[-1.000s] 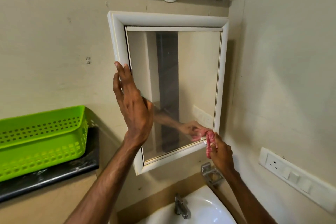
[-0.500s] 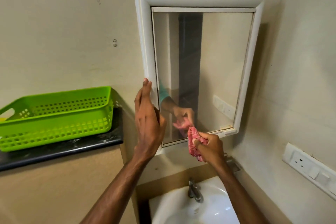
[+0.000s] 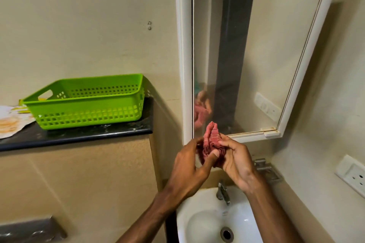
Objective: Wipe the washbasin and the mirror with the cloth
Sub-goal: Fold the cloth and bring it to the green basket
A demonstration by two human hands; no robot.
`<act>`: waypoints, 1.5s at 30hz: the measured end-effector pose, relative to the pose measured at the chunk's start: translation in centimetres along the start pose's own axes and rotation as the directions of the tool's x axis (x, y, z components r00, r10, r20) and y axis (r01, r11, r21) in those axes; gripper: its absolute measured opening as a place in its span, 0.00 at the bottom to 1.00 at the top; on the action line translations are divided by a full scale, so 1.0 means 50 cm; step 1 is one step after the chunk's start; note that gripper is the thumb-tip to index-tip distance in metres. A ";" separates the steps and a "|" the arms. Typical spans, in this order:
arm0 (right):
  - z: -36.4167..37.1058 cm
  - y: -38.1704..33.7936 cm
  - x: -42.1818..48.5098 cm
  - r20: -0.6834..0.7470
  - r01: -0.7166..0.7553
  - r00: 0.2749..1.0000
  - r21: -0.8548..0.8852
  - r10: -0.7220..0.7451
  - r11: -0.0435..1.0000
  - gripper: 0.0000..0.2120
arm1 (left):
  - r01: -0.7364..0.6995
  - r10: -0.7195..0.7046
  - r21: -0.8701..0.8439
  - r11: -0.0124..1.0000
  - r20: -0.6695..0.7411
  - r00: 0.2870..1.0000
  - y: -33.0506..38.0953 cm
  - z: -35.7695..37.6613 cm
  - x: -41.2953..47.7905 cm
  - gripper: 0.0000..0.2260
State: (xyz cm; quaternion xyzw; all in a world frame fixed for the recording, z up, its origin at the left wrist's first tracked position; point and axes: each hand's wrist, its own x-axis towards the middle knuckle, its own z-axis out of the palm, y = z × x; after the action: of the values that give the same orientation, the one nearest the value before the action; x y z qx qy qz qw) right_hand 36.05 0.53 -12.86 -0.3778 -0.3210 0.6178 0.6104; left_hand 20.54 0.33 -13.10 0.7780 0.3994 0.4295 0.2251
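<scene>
Grip shared by left hand and right hand, both curled round bunched red ribbed cloth, long axis upright, tip just before lower edge of white-framed wall mirror, white ceramic washbasin directly below both wrists.

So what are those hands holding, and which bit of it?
The pink cloth. The left hand and the right hand both grip its bunched lower part; its top end sticks up free.
</scene>
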 end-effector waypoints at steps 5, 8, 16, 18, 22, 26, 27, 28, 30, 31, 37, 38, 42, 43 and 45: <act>-0.007 0.025 -0.023 -0.001 0.019 1.000 -0.126 -0.019 0.992 0.23 | 0.029 -0.029 0.006 1.000 -0.005 1.000 0.010 0.011 -0.019 0.22; -0.013 0.023 -0.036 0.008 0.042 0.999 -0.196 -0.041 0.980 0.22 | 0.071 -0.071 -0.021 0.997 0.017 0.997 0.005 0.008 -0.033 0.24; -0.007 0.060 -0.041 0.121 0.032 0.993 -0.278 0.002 0.960 0.23 | 0.234 -0.228 -0.261 0.937 0.052 0.972 -0.028 -0.059 -0.082 0.12; 0.002 0.078 -0.039 0.150 -0.043 0.986 -0.203 0.075 0.978 0.21 | 0.272 -0.272 -0.255 0.928 0.034 0.962 -0.035 -0.087 -0.100 0.12; 0.015 0.107 -0.044 0.157 -0.173 0.971 -0.073 0.182 0.982 0.21 | 0.322 -0.342 -0.167 0.932 -0.112 0.933 -0.040 -0.155 -0.138 0.11; 0.037 0.124 -0.052 0.257 -0.272 0.930 -0.004 0.264 0.962 0.25 | 0.369 -0.361 -0.036 0.929 -0.316 0.877 -0.042 -0.226 -0.151 0.12; 0.047 0.124 -0.053 0.276 -0.276 0.919 -0.055 0.281 0.960 0.26 | 0.353 -0.329 0.011 0.936 -0.339 0.882 -0.039 -0.245 -0.147 0.13; 0.059 0.126 -0.050 0.287 -0.258 0.914 -0.137 0.287 0.956 0.29 | 0.328 -0.289 0.061 0.943 -0.343 0.894 -0.035 -0.264 -0.140 0.12; 0.090 0.126 -0.041 0.338 -0.113 0.911 -0.344 0.235 0.932 0.32 | 0.254 -0.202 0.138 0.957 -0.312 0.928 -0.019 -0.303 -0.122 0.10; 0.109 0.125 -0.037 0.378 -0.011 0.906 -0.430 0.191 0.903 0.33 | 0.210 -0.150 0.176 0.962 -0.301 0.942 -0.011 -0.325 -0.114 0.09; 0.269 0.054 0.001 0.477 0.450 0.846 -0.400 -0.238 0.798 0.17 | 0.010 0.161 0.452 0.892 -0.338 0.927 0.028 -0.508 -0.057 0.10; 0.297 0.027 0.006 0.455 0.506 0.830 -0.370 -0.322 0.779 0.16 | -0.008 0.193 0.470 0.883 -0.347 0.918 0.028 -0.545 -0.046 0.11; 0.411 -0.103 0.030 0.377 0.729 0.684 -0.330 -0.625 0.599 0.13 | -0.088 0.297 0.465 0.881 -0.398 0.868 0.016 -0.662 0.005 0.11; 0.444 -0.135 0.037 0.377 0.772 0.635 -0.332 -0.674 0.542 0.13 | -0.099 0.325 0.470 0.877 -0.427 0.844 0.010 -0.679 0.025 0.11; 0.505 -0.189 0.060 0.380 0.839 0.524 -0.384 -0.762 0.386 0.11 | -0.104 0.359 0.473 0.875 -0.489 0.795 -0.007 -0.693 0.069 0.11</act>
State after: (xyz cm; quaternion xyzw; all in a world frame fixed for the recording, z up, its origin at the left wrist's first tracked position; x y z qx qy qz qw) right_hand 19.29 5.60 7.86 -0.2810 -0.6598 0.1573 0.6789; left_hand -7.93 3.60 6.73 0.6900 0.4298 0.5671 -0.1323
